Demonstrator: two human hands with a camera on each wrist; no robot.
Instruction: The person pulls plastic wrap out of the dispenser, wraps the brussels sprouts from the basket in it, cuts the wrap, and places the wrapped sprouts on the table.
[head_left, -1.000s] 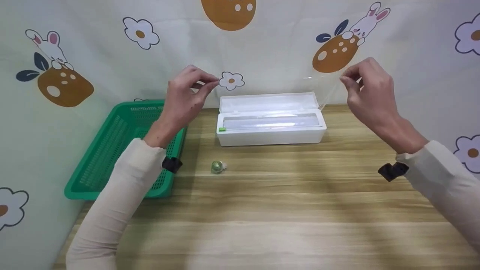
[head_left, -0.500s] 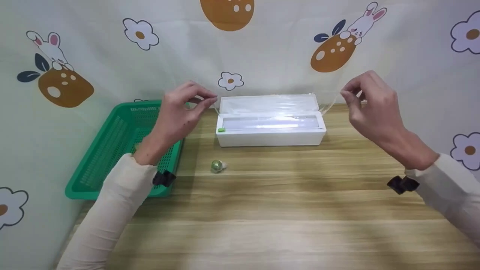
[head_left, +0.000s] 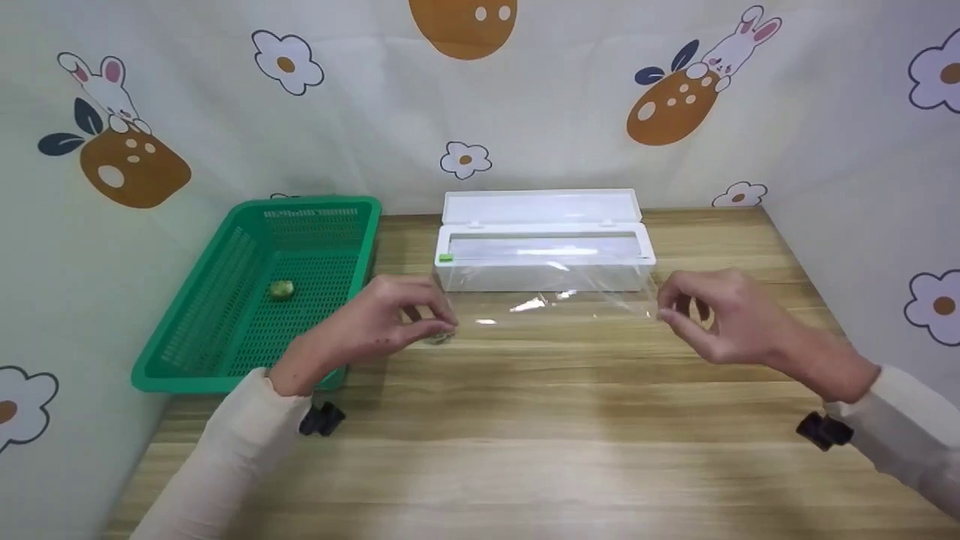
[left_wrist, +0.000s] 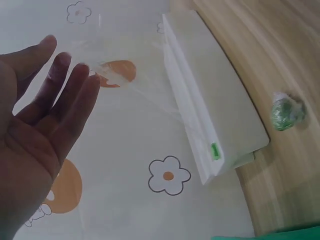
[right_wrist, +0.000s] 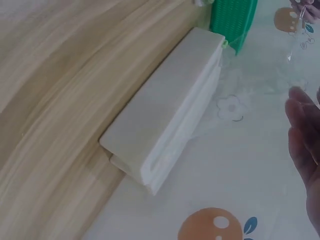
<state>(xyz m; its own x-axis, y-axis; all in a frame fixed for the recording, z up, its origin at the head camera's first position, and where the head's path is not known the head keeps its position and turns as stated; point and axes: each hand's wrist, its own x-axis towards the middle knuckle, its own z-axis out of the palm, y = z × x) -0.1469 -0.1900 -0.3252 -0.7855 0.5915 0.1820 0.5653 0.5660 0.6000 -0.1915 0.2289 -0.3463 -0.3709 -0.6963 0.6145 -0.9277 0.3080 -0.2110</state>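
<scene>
A clear sheet of cling film (head_left: 555, 306) stretches between both hands, running forward from a white cling film box (head_left: 541, 206) whose lid stands up. My left hand (head_left: 382, 319) pinches the film's left corner between thumb and fingertips, while my right hand (head_left: 724, 319) pinches the right corner. A small green ball in shiny wrapping (left_wrist: 285, 114) lies on the table in front of the box; in the head view it is mostly hidden by the left fingertips. On the box's left front edge sits a green slider (head_left: 445, 258).
At the left stands a green plastic basket (head_left: 154, 364) with one small green wrapped lump (head_left: 282, 289) inside. Behind the wooden table (head_left: 540, 450) hangs a printed curtain (head_left: 360, 90) with flowers and rabbits, which also runs along both sides.
Both hands have come down and toward me from above the box, drawing the film out over the box's front and the table. The film now covers part of the small green ball's surroundings.
</scene>
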